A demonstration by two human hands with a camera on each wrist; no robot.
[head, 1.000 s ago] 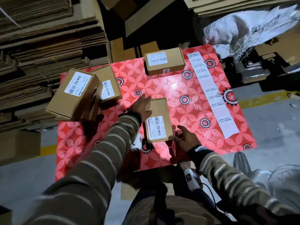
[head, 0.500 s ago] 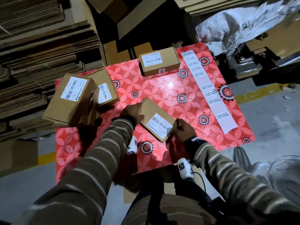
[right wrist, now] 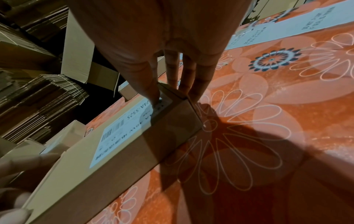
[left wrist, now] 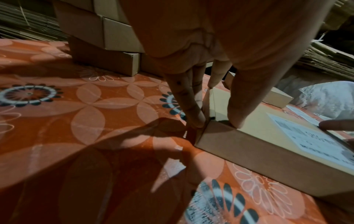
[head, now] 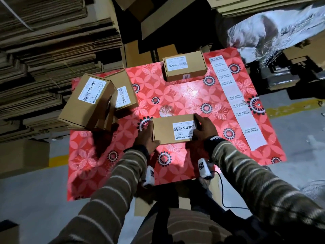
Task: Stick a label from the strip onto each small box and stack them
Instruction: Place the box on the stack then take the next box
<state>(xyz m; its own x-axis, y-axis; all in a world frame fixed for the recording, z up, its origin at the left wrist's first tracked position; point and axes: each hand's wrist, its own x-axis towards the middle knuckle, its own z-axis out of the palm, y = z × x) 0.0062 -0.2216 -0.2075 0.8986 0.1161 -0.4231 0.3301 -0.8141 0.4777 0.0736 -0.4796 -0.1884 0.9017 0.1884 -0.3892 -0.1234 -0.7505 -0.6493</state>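
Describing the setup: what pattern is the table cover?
Red cover with pale petal circles and dark flower rings; head view shows it best.

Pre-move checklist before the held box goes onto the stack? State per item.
1. Left hand grips the left end of the small brown cardboard box: ok.
2. Right hand grips its right end: ok.
3. White barcode label on the box top: ok.
4. "Do not accept" seal from the long white label strip on this box: cannot tell.
5. Brown box stack at left sits level: not ok, top box tilted.
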